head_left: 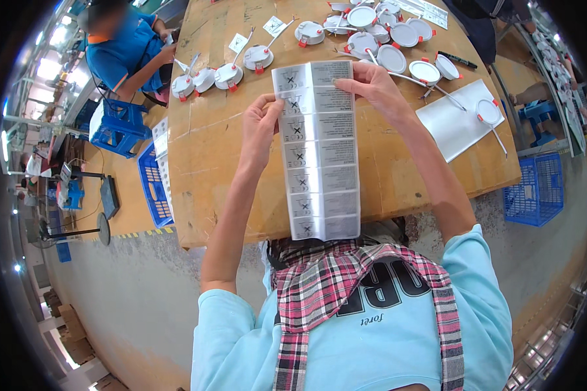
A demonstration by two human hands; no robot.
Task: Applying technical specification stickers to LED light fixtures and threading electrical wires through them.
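Hands hold up a long sheet of silver labels over a cardboard-covered worktable. The left hand grips the sheet of labels at its upper left edge, fingers curled over the front of the paper. The right hand pinches the top right corner, thumb in front and fingers closed onto the edge. The sheet hangs straight down between both bare forearms, two columns of rectangular stickers wide, its lower end reaching just past the near edge of the table.

Beyond the sheet, at the far side of the table, a cluster of round white downlights with red spring clips lies crowded together, some with thin wires trailing. A smaller row of the same lights sits to the left. To the right of the right forearm lies a white sheet with one more round light resting on it, and a black marker lies just above it.

Blue plastic crates stand on the floor at both sides: one crate by the left table edge, another crate at the right. At the upper left a second person in a blue shirt sits at the table's corner.
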